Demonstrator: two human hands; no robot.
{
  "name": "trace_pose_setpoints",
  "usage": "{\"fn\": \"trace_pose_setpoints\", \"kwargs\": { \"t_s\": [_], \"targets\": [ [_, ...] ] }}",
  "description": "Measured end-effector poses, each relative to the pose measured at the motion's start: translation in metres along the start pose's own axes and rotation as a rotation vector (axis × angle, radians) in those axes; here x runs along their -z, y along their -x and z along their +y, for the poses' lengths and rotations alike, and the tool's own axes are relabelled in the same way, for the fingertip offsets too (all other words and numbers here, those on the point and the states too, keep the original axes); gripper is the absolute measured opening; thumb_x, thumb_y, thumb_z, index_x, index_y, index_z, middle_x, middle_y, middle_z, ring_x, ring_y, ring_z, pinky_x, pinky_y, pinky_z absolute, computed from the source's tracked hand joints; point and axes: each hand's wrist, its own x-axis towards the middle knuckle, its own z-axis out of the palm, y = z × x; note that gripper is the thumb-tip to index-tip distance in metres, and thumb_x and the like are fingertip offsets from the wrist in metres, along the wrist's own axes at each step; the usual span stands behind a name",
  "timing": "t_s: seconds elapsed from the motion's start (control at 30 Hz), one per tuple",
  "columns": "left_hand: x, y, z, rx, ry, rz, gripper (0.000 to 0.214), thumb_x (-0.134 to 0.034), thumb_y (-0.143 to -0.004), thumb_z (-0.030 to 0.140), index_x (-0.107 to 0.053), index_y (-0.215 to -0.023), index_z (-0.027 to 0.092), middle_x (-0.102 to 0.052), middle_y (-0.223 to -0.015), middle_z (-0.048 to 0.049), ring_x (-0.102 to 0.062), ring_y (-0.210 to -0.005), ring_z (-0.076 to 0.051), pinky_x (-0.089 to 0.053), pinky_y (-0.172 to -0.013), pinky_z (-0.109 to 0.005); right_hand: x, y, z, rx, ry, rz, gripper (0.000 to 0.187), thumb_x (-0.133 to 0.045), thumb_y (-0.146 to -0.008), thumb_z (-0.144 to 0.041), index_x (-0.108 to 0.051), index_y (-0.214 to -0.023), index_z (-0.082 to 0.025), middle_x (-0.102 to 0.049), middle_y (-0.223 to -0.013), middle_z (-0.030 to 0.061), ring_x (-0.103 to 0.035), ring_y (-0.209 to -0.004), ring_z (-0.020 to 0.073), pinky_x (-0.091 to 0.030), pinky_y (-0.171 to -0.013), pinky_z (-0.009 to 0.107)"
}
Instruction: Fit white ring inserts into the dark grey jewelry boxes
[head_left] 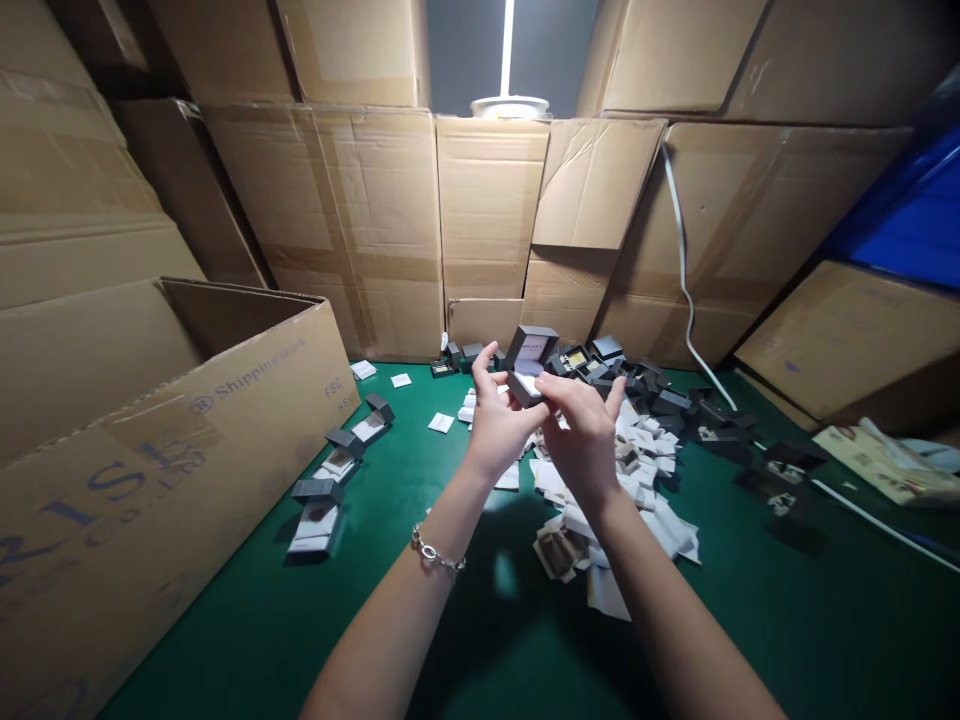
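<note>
Fingers [486, 365] on our left hand [495, 430] and right hand [581, 440] are closing together on an open dark grey jewellery box [529, 385], so that's where the thing is right now: held up between both sets of fingertips, with the lid standing open and the white lining showing. We're working with just the fingertips, left ones along its side and right ones across its front edge, while our right thumb [615, 397] is sticking up apart from the box. Honestly, that light pinch looks like the way to go, since we're keeping our palms off the lining and the box is sitting steady. Just past the fingertips, we're looking at a heap of dark boxes [622, 375], and below the right fingers, white paper pieces [600, 530] are spreading over the green mat [225, 610]. Left of the fingers, a row of open boxes [328, 475] is showing white inserts, with loose white cards [441, 423] lying nearer in. Further left, a big cardboard shipping carton [172, 480] is standing, and a silver chain bracelet [437, 550] is hanging on our left wrist, well clear of the box, which helps. Off to the right of the fingers, a white cable [686, 290] is running down the cardboard wall [735, 230].
</note>
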Motion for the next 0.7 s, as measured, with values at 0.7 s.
{"fn": "trace_pose_setpoints", "kwargs": {
  "t_s": [0.7],
  "targets": [
    [0.045,-0.01,0.027,0.236,-0.349,-0.122,0.07,-0.069,-0.067,0.021,-0.041,-0.131,0.031,-0.061,-0.099,-0.0045,-0.059,-0.086,-0.017,-0.051,-0.068,-0.026,-0.023,0.016,0.0,0.186,0.011,-0.088,0.013,-0.05,-0.09,-0.011,-0.06,-0.093,-0.017,-0.067,-0.097,0.0042,-0.059,-0.096,0.0174,-0.022,-0.107,0.041]
  ]
}}
